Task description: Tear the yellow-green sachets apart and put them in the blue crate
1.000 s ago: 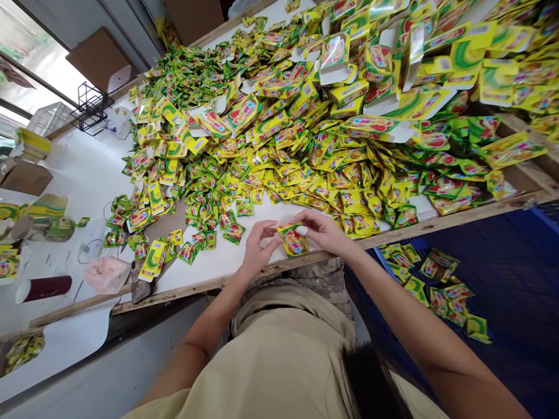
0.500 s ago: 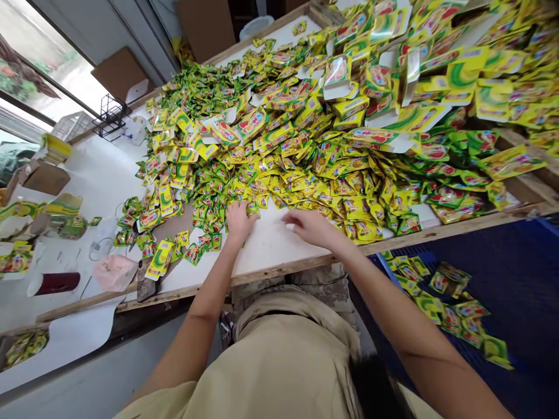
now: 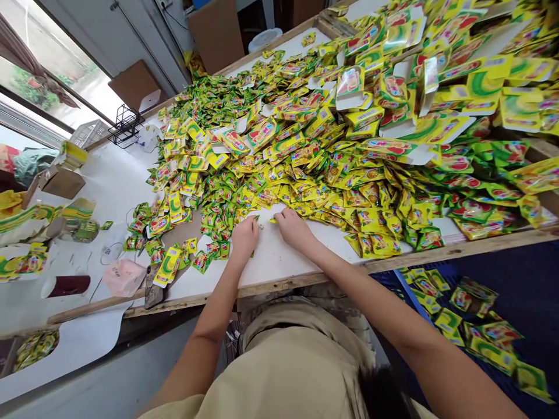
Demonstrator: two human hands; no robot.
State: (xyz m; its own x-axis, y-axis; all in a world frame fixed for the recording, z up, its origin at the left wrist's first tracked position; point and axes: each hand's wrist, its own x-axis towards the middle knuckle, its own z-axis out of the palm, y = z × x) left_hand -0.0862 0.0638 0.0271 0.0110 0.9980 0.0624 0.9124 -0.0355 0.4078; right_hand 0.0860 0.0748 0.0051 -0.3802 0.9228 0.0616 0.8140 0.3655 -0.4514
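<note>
My left hand (image 3: pixel 245 237) rests low over the white table top, fingers closed, with a bit of a small green sachet (image 3: pixel 255 217) showing at the fingertips. To its right, my right hand (image 3: pixel 293 228) is also closed, and a yellow corner of a small sachet (image 3: pixel 273 220) sticks out from its fingertips. Most of both sachets is hidden by my fingers. Just beyond the hands lies the edge of a big heap of yellow sachets (image 3: pixel 305 195). Small green sachets (image 3: pixel 218 218) are piled beside my left hand.
Flat yellow boxes (image 3: pixel 262 132) lie across the heap. A wooden rim (image 3: pixel 279 285) runs along the table's near edge. At left are a phone (image 3: pixel 155 288), a pink bag (image 3: pixel 124 276) and a dark red cup (image 3: pixel 70 285). A blue crate (image 3: pixel 463 273) with sachets stands below right.
My right hand has come down and left, and its fingers now pinch a yellow sachet. My left hand has turned inward and closed its fingers. The view has shifted slightly.
</note>
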